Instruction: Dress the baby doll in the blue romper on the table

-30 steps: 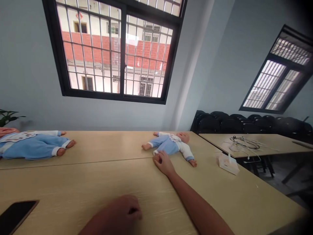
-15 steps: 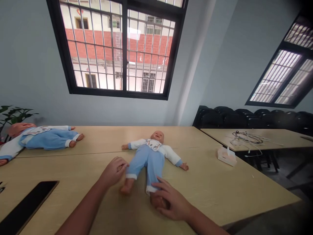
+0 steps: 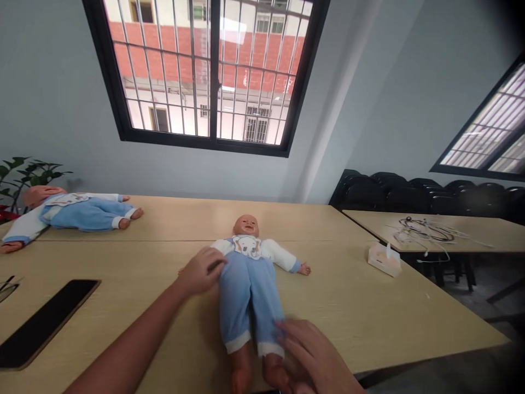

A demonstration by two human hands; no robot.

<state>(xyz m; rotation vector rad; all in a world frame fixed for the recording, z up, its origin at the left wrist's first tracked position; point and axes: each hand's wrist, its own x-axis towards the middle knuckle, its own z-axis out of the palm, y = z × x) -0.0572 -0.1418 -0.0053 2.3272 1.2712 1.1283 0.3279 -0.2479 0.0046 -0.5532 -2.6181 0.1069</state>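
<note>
Two bare hands [image 3: 200, 272] at a round-headed doll [image 3: 246, 225] in soft blue trousers [image 3: 235, 290], their grip unclear.

A: What colours is the bald, plastic-headed baby doll [image 3: 248, 273] showing?

B: Its long cloth trousers [image 3: 232, 295] are showing light blue, with white cuffs. Its white cloth bib [image 3: 246, 247] is bearing a cartoon face. Its long white cloth sleeve [image 3: 281, 255] is ending in blue.

A: Surroundings?

B: The flat, rectangular wood-look table [image 3: 336, 306] is showing pale tan. The slim rectangular phone [image 3: 49, 323] is showing black, edged brown. The stacked, rounded chairs [image 3: 404, 197] are showing black.
</note>
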